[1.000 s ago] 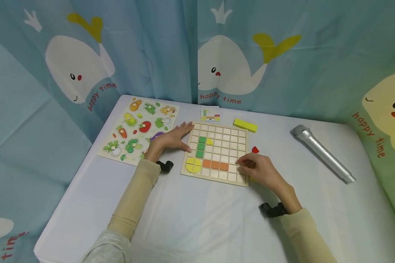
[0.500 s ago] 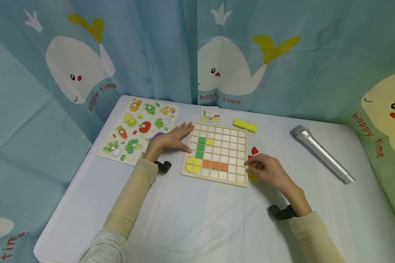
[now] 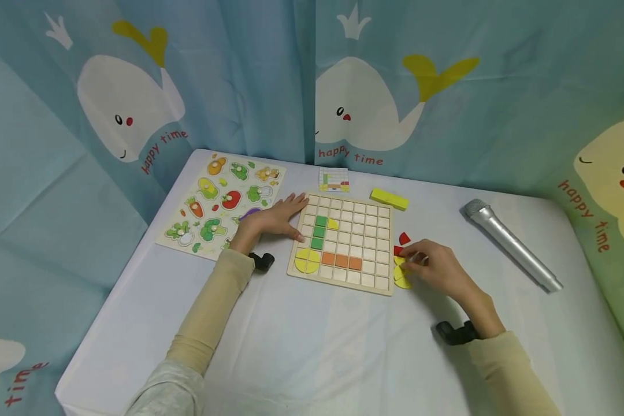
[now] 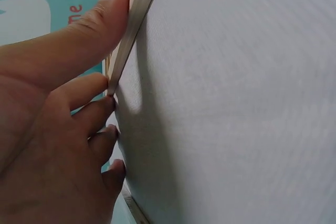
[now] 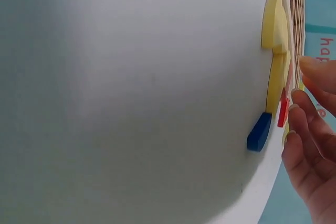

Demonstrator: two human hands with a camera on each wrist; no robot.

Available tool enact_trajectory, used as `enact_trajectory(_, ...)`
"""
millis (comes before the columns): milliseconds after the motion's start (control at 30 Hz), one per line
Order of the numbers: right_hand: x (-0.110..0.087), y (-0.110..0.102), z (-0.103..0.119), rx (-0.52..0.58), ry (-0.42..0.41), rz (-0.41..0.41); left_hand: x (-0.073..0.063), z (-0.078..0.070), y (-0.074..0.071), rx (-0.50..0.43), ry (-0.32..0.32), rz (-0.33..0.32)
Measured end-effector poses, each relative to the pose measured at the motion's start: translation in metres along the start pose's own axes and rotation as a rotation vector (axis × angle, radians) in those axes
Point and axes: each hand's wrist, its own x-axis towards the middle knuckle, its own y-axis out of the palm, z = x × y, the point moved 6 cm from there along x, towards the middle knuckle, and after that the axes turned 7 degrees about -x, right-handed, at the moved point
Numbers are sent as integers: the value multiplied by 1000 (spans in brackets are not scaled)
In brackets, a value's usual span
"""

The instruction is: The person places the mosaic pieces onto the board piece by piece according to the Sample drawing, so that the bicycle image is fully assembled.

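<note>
A wooden grid board lies mid-table. Set in its cells are green squares, a yellow quarter-round, a yellow circle made of quarter pieces and a row of orange squares. My left hand rests along the board's left edge, thumb and fingers spread. Just off the right edge my right hand hovers over loose yellow pieces and red pieces, its thumb and fingers apart with nothing between them. A blue piece, hidden in the head view, shows beside the yellow ones.
A vegetable puzzle board lies at the left, partly behind the left forearm. Behind the grid board are a small printed pattern card and a yellow bar. A silver microphone lies to the right. Whale-print curtains surround the table.
My right hand has drawn back from over the board's right columns to the loose pieces outside it, uncovering the yellow and red ones. The left hand stays on the board's edge.
</note>
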Motion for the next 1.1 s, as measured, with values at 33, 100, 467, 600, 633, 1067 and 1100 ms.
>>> enact_trajectory(33,1,-1,-1,-1,1,-1,0,0,0,-6,2,-1)
enact_trajectory(100,1,-2,-3,-4,4,2,1,0,0,-8,7,-2)
enact_trajectory(467,3,4,-10,0,15,51,2,-2,3,-21,10,-7)
enact_trajectory(600,3,6,-10,11,18,67,2,-2,3,-23,7,-12)
enact_trajectory(633,3,6,-10,14,20,68,2,-3,2,-25,6,-13)
enact_trajectory(1067,7,10,-11,9,50,91,1,-2,0,-24,-8,-14)
enact_trajectory(1100,7,10,-11,11,51,94,1,-2,0,-25,-8,-15)
